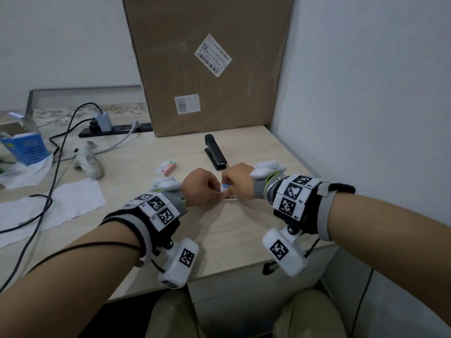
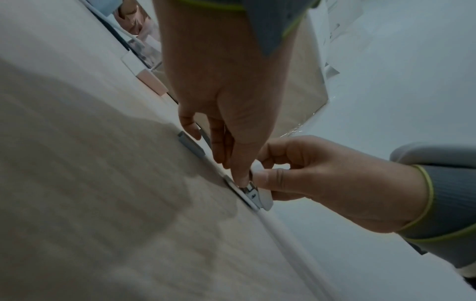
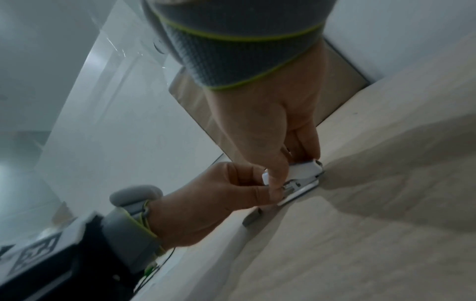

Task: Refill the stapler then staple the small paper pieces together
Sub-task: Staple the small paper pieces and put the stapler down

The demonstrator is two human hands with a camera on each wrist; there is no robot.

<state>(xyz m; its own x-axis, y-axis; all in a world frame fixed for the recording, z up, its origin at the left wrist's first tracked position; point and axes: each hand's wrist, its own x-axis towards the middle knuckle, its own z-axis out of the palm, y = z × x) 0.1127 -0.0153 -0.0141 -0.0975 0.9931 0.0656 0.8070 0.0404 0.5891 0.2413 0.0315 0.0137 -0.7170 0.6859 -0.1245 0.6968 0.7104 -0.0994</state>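
A small white stapler (image 1: 224,187) sits on the wooden desk (image 1: 244,228) between my two hands, hinged open. Its metal staple channel (image 2: 251,192) shows in the left wrist view. My left hand (image 1: 214,190) and right hand (image 1: 229,185) both pinch the stapler from opposite sides. The left wrist view has my left hand (image 2: 240,175) reaching down onto the channel, with my right hand (image 2: 261,176) on the white lid. The same stapler (image 3: 305,170) lies under my right hand (image 3: 283,175) in the right wrist view. A grey strip of staples (image 2: 191,145) lies loose beside it. I cannot make out the small paper pieces.
A black stapler (image 1: 215,152) stands behind my hands, and a pink-and-green staple box (image 1: 166,168) lies to its left. A big cardboard box (image 1: 210,64) leans at the back. Cables, a power strip (image 1: 114,130) and white paper (image 1: 61,203) cover the left side. A wall is close on the right.
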